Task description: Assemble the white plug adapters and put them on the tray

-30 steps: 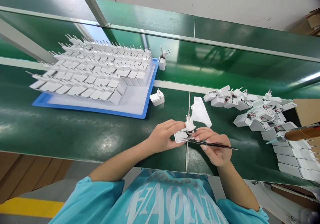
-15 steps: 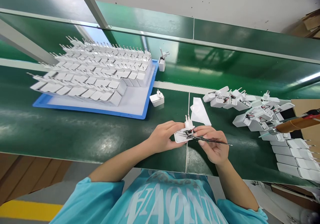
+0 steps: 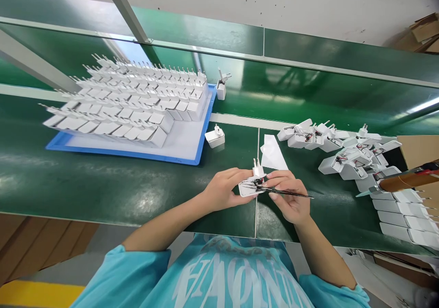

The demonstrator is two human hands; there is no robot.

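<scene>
My left hand (image 3: 224,190) is closed round a white plug adapter (image 3: 249,185), its two pins pointing up, just above the front of the green table (image 3: 120,184). My right hand (image 3: 290,197) pinches thin black tweezers (image 3: 284,191); their tips reach into the open side of the adapter, where small red and black wires show. A white paper slip (image 3: 272,153) lies just behind my hands.
A blue tray (image 3: 192,148) at the left holds several rows of white adapters. Two single adapters (image 3: 215,136) stand by its right edge. A heap of open adapters (image 3: 343,150) lies at the right, with a brown-handled tool (image 3: 408,181) and a cardboard box (image 3: 416,150) beyond.
The tweezers' tips have slid left, further into the adapter's open side. Both hands stay at the same spot.
</scene>
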